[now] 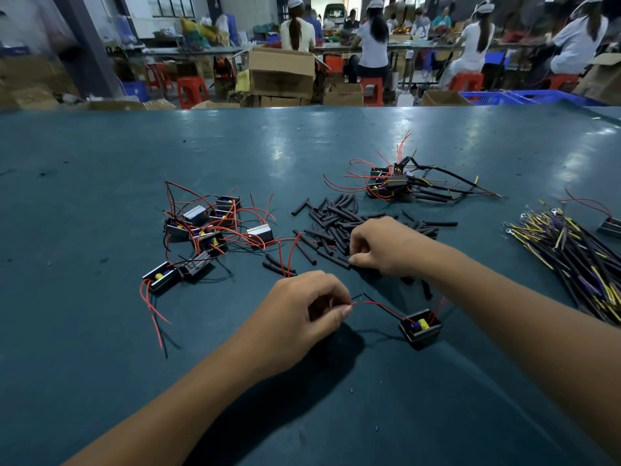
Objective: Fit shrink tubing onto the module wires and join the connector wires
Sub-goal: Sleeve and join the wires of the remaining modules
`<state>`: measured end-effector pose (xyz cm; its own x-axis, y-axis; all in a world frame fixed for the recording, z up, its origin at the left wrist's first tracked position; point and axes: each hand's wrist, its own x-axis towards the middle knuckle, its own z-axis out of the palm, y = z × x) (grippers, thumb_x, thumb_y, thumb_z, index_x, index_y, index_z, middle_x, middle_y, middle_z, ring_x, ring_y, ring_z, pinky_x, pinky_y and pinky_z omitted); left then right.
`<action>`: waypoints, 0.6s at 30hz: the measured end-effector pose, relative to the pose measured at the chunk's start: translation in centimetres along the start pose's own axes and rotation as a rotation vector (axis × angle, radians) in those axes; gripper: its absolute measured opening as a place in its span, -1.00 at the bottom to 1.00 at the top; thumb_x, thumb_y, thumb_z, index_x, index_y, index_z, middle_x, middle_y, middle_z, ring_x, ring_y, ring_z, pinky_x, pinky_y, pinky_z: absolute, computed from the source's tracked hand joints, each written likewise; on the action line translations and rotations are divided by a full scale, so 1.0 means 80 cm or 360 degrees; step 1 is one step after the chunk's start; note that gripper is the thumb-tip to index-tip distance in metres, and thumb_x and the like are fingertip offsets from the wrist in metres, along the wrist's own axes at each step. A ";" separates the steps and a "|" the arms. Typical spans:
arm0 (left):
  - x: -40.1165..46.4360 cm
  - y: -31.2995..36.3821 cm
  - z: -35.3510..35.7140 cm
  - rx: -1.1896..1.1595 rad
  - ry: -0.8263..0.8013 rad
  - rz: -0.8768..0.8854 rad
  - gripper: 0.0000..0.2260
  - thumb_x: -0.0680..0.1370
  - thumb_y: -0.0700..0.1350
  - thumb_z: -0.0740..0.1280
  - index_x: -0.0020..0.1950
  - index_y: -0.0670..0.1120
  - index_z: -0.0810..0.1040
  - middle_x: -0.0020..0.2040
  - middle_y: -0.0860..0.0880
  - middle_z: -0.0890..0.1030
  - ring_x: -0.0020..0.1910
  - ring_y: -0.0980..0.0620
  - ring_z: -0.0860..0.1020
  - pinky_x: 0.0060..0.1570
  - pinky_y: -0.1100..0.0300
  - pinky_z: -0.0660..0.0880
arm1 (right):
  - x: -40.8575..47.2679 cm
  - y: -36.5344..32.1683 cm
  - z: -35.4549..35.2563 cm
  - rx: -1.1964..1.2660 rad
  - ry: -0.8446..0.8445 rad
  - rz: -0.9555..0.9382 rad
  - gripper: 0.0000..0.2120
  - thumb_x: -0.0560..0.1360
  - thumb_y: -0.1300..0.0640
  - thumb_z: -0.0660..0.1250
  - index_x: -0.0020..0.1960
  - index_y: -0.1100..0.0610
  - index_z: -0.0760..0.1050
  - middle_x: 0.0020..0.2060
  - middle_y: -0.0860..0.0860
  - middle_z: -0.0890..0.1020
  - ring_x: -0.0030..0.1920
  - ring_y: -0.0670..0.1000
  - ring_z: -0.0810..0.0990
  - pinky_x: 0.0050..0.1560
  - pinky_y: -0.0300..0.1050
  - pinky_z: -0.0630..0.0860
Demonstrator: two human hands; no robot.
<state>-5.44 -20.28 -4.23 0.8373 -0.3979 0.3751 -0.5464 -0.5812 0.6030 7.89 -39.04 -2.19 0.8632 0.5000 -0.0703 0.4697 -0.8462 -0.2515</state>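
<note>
A small black module (420, 328) with a yellow part lies on the green table in front of me. Its red and black wires (383, 307) run left to my left hand (307, 306), which pinches their ends between thumb and fingers. My right hand (386, 247) reaches into the loose pile of black shrink tubing (331, 223) and pinches one piece (341, 262) at the pile's near edge.
A heap of several modules with red wires (208, 227) lies to the left. A cluster of joined modules (393, 183) sits at the back right. A bundle of yellow and black connector wires (578, 250) lies at the far right. People work at benches beyond the table.
</note>
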 end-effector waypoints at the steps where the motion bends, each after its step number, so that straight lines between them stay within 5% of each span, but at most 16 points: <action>1: 0.000 0.001 0.000 -0.0006 -0.0009 -0.0001 -0.96 0.58 -0.10 0.42 -0.06 -0.03 0.60 -0.18 0.10 0.58 -0.17 0.07 0.55 -0.17 0.20 0.48 | 0.002 0.000 0.002 -0.0011 -0.0027 0.0019 -0.83 0.55 -0.01 0.40 -0.18 0.01 0.51 -0.26 -0.07 0.61 -0.19 -0.03 0.59 -0.19 -0.13 0.49; 7: 0.000 0.002 -0.002 -0.0015 -0.0003 -0.0003 -0.96 0.57 -0.10 0.42 -0.06 -0.02 0.60 -0.16 0.09 0.57 -0.14 0.07 0.54 -0.13 0.19 0.47 | -0.006 -0.001 -0.007 0.0104 -0.0056 0.0078 -0.77 0.57 0.14 0.31 -0.08 0.31 0.58 -0.17 0.22 0.66 -0.28 0.10 0.52 -0.28 -0.10 0.46; 11: -0.001 0.001 -0.001 -0.0036 0.0012 -0.0003 -0.95 0.57 -0.09 0.43 -0.08 0.01 0.60 -0.18 0.10 0.56 -0.16 0.06 0.53 -0.16 0.23 0.45 | -0.054 0.025 -0.033 0.0476 0.0314 0.0039 -0.90 0.48 0.15 0.41 -0.19 0.03 0.52 -0.34 -0.08 0.61 -0.33 -0.06 0.53 -0.32 -0.21 0.41; 14: -0.001 -0.002 0.001 -0.0028 0.0052 -0.0017 -0.93 0.57 -0.09 0.43 -0.10 0.03 0.59 -0.21 0.10 0.56 -0.19 0.05 0.53 -0.20 0.30 0.42 | -0.102 0.029 -0.032 0.0848 0.0337 -0.0094 -0.85 0.44 0.21 0.35 -0.10 -0.04 0.52 -0.38 0.00 0.55 -0.40 -0.07 0.40 -0.35 -0.23 0.35; 18: 0.000 -0.003 0.003 -0.0015 0.0058 -0.0001 -0.93 0.56 -0.09 0.43 -0.09 0.04 0.59 -0.21 0.13 0.56 -0.19 0.07 0.54 -0.20 0.36 0.40 | -0.146 0.018 -0.012 0.0866 0.0321 -0.0249 -0.88 0.48 0.12 0.37 -0.10 -0.09 0.62 -0.34 -0.04 0.60 -0.39 -0.09 0.48 -0.35 -0.16 0.43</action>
<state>-5.31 -20.36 -4.55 0.8379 -0.3713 0.4000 -0.5458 -0.5747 0.6098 -1.36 -46.28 -0.83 0.8346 0.5210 0.1788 0.4777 -0.5229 -0.7059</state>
